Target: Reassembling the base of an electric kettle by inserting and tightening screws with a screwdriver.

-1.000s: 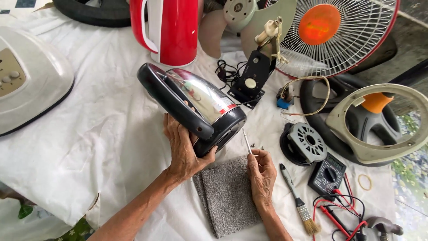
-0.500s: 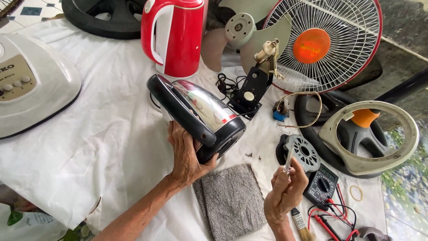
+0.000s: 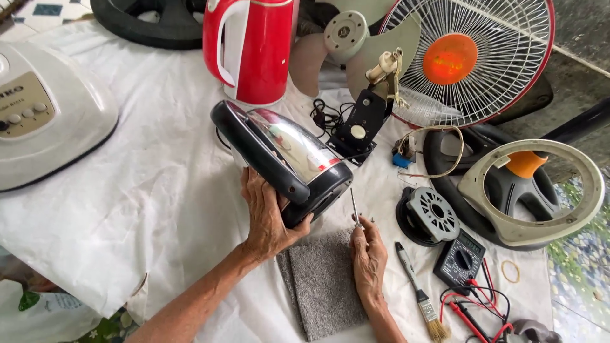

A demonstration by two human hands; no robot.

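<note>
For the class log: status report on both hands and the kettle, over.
Left hand grips tilted chrome-and-black electric kettle. Right hand holds thin metal screwdriver beside its base. Grey cloth pad beneath; nothing blocking.

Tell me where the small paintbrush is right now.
In the head view, the paintbrush lies on the white cloth at lower right, just right of the right hand, between the grey mat and the black multimeter.
</note>
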